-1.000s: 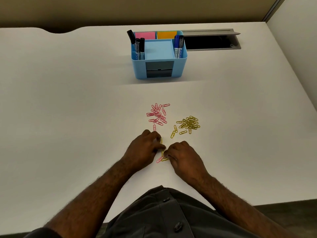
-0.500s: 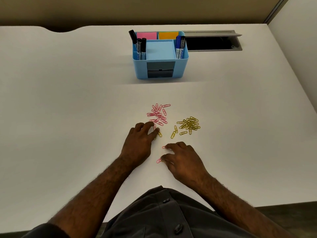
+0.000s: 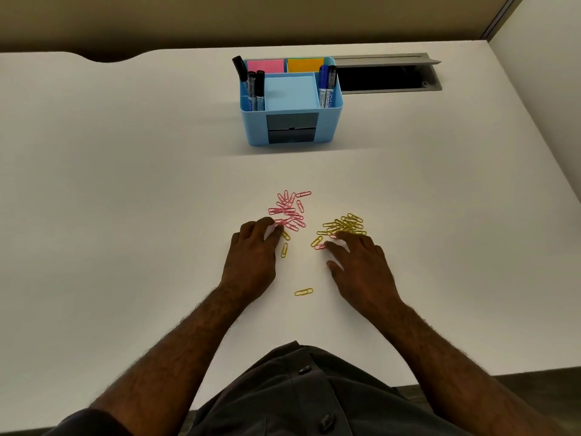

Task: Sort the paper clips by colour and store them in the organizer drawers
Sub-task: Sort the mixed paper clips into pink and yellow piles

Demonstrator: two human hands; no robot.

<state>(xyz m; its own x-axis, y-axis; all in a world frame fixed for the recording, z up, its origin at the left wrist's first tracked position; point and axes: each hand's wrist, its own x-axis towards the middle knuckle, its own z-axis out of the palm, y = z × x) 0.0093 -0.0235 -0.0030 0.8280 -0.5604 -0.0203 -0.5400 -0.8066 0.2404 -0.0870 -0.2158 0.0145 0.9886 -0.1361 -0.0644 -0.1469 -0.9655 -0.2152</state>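
A heap of pink paper clips (image 3: pixel 290 210) lies on the white desk, with a heap of yellow paper clips (image 3: pixel 345 225) to its right. My left hand (image 3: pixel 251 259) rests flat, its fingertips touching the near edge of the pink heap. My right hand (image 3: pixel 361 265) lies flat with fingers spread, fingertips on a pink clip (image 3: pixel 320 246) at the near edge of the yellow heap. Two yellow clips (image 3: pixel 284 243) lie beside my left fingers. One lone yellow clip (image 3: pixel 303 292) lies between my wrists. The blue organizer (image 3: pixel 290 103) stands further back, its two grey drawers (image 3: pixel 292 129) closed.
The organizer holds black and blue markers and pink and orange sticky notes. A grey cable hatch (image 3: pixel 388 73) is open in the desk behind it, to the right. A partition wall runs along the right side. The desk's near edge is at my body.
Both hands have moved away from each other and further out: the left slid pink clips up to the pink heap, the right went to the yellow heap. A yellow clip stays where they were.
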